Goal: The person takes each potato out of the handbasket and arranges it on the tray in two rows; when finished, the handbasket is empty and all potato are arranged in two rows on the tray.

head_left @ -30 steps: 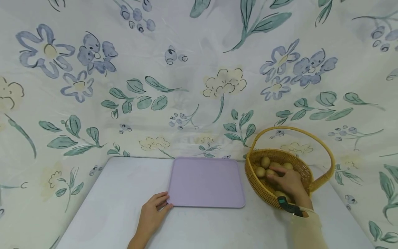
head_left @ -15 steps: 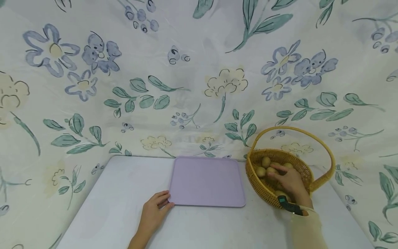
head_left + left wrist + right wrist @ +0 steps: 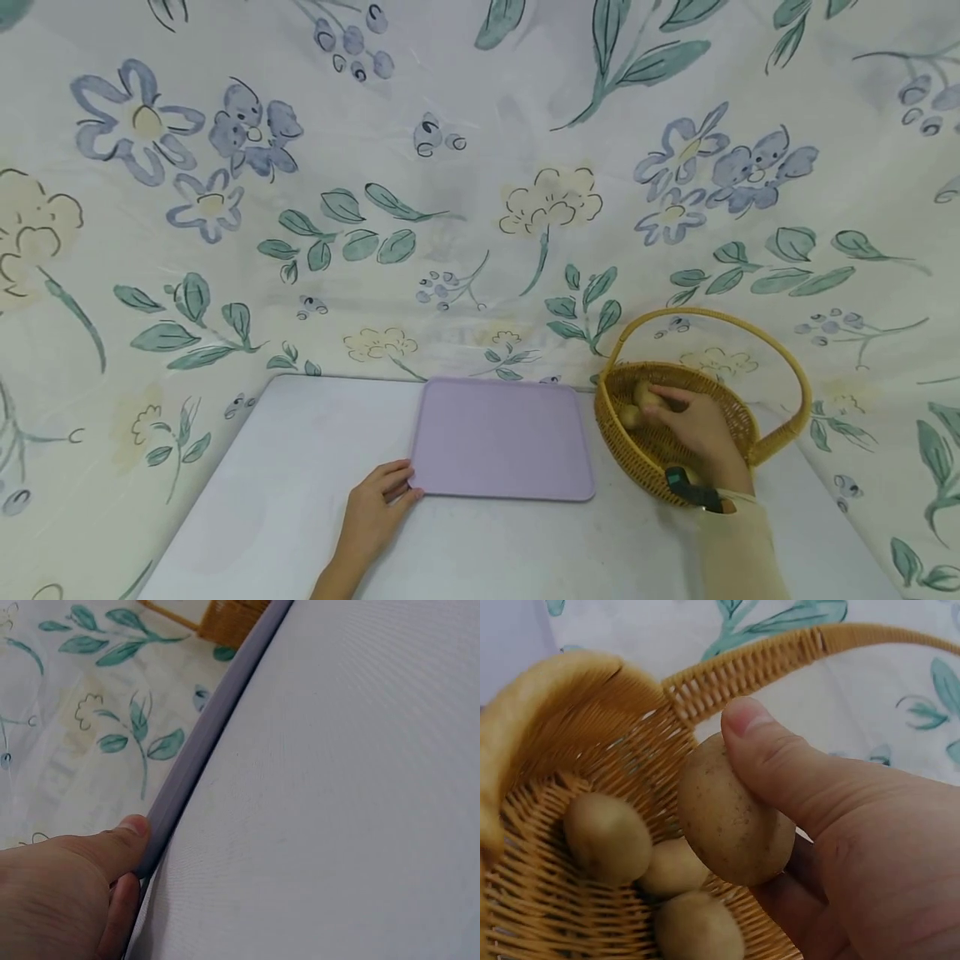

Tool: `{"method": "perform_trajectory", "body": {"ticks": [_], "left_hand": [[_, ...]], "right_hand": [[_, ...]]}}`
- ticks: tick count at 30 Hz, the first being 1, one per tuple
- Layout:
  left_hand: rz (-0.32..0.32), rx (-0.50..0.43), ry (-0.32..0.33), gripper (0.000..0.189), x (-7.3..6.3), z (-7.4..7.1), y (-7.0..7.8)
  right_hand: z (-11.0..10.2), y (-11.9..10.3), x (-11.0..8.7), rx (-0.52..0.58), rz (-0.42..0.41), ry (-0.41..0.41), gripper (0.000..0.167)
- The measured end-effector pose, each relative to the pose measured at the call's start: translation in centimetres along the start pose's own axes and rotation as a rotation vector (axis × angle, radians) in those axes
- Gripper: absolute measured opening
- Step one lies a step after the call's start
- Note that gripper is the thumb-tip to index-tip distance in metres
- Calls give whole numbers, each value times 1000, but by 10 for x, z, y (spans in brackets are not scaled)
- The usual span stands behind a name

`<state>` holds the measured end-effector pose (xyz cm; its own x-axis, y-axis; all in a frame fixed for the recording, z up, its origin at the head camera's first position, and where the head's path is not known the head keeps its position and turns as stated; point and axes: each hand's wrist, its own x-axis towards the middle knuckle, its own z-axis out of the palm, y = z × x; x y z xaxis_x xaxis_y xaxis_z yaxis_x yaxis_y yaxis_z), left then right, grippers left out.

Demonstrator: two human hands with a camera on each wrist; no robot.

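Note:
My right hand [image 3: 701,429] reaches into a brown wicker basket [image 3: 624,450] at the right of the table. Between thumb and fingers it grips a potato [image 3: 731,814], which in the right wrist view is raised over other potatoes [image 3: 607,838] lying in the basket. At the front left corner of a lilac tray [image 3: 501,442], my left hand [image 3: 375,510] pinches the edge. In the left wrist view its thumb [image 3: 133,825] lies against the tray's rim, with a finger below. Nothing lies on the tray.
The basket's tall arched handle [image 3: 797,392] rises above its rim at the right. A floral cloth [image 3: 450,208] hangs behind the white table [image 3: 300,467] and at both sides. The tray stands just left of the basket.
My right hand has taken a potato and raised it slightly among the others. My left hand keeps its place at the tray corner. The head view has shifted a little.

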<state>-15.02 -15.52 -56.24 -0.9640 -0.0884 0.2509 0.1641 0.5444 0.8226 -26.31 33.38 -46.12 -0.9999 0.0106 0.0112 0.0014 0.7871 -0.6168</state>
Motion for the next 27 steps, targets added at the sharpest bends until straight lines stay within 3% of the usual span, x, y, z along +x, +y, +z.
{"method": "perform_trajectory", "body": {"ticks": [12, 21, 27], "left_hand": [[1, 9, 1, 36, 0, 0, 4], [-31, -22, 10, 36, -1, 0, 2], [1, -31, 14, 36, -3, 0, 1]], "right_hand": [[-10, -32, -3, 64, -39, 9, 70], [-5, -66, 0, 30, -153, 23, 59], [5, -81, 2, 81, -186, 3, 55]]}}
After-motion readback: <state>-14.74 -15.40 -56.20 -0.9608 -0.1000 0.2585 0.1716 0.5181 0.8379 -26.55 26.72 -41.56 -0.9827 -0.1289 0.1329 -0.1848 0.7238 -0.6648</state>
